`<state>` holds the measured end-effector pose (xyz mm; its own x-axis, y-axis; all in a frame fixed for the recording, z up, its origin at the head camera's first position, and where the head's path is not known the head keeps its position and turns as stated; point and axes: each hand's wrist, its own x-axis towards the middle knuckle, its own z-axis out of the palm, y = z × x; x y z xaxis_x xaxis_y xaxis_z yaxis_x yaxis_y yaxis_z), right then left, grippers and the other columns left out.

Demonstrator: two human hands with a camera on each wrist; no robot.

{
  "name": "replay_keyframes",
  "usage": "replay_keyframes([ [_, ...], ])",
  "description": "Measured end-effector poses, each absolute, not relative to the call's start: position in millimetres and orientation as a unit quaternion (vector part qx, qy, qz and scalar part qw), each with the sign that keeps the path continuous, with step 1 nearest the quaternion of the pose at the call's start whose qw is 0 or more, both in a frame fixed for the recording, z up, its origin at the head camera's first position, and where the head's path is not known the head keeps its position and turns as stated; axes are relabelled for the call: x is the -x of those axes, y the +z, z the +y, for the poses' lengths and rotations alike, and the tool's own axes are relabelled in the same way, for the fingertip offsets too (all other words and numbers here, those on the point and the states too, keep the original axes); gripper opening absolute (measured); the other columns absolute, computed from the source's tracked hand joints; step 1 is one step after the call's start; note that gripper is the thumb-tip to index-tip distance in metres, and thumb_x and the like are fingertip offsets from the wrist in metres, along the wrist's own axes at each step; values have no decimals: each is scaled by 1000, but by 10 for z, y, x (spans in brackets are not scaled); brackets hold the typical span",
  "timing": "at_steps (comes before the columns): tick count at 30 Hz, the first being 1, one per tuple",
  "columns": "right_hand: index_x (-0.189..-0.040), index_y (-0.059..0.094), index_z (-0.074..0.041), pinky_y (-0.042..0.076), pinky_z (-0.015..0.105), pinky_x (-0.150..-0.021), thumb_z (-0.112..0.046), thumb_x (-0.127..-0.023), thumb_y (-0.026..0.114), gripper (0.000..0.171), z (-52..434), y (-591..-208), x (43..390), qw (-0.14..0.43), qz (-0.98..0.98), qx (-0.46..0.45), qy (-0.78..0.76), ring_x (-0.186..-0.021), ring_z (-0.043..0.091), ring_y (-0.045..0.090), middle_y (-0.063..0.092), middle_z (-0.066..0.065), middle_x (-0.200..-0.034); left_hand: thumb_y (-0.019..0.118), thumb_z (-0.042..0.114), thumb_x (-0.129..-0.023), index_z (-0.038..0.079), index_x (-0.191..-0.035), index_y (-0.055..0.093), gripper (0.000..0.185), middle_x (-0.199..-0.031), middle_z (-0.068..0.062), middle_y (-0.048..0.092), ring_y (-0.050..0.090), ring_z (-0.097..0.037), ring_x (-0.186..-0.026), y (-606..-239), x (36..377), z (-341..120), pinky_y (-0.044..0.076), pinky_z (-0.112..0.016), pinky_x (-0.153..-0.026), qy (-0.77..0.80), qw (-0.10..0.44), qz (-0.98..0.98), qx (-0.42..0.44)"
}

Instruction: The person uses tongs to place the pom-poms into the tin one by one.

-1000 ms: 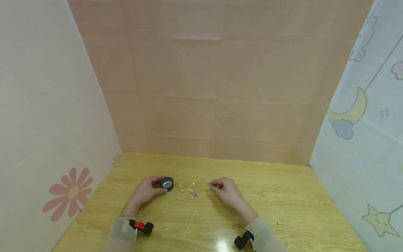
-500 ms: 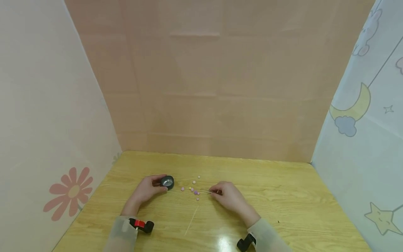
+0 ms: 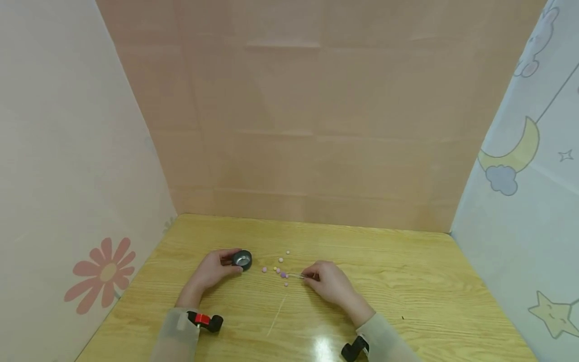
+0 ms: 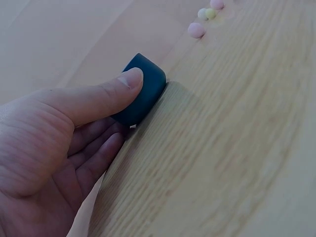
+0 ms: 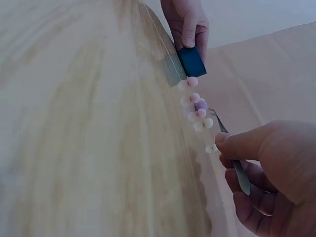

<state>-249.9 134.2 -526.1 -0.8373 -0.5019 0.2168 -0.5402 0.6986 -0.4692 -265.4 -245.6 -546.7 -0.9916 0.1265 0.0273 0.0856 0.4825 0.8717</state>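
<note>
My left hand [image 3: 209,274] holds a small dark round cup [image 4: 151,91] by its side, the thumb on the near wall. In the head view the cup tilts towards the camera and its shiny inside shows. My right hand [image 3: 333,284] pinches metal tweezers [image 5: 241,177] with a bent tip. Their tips reach a small pink ball at the right of a loose cluster, next to a purple ball [image 3: 283,275]; whether they grip it I cannot tell. Other small balls, pink, white and yellow, lie between the hands, including a pink ball [image 4: 196,30] nearest the cup.
A thin pale stick or line [image 3: 277,315] lies on the wooden table [image 3: 407,271] in front of the balls. A tiny dark speck [image 3: 403,318] is at the right. Paper-covered walls [image 3: 289,115] stand behind and on both sides.
The tweezers have come from the farthest white ball nearer to me, then forward to the pink ball beside the purple one. My left hand keeps the cup in place; the head view shifts slightly.
</note>
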Motion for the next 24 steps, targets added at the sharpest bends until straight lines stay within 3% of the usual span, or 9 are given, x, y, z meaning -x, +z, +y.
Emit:
replay_keyframes([
  [24,-106,85,-15,54,28,-68,-19,-97,82,10,1277,-5222,2445,39,-926,-280,250,-80,4,62,75,-6,-97,88,17,-91,7,-143,69,57,-137,-14,70,69,-29,-120,-5414,2623,-2423,56,-47,-104,508,24,859,-63],
])
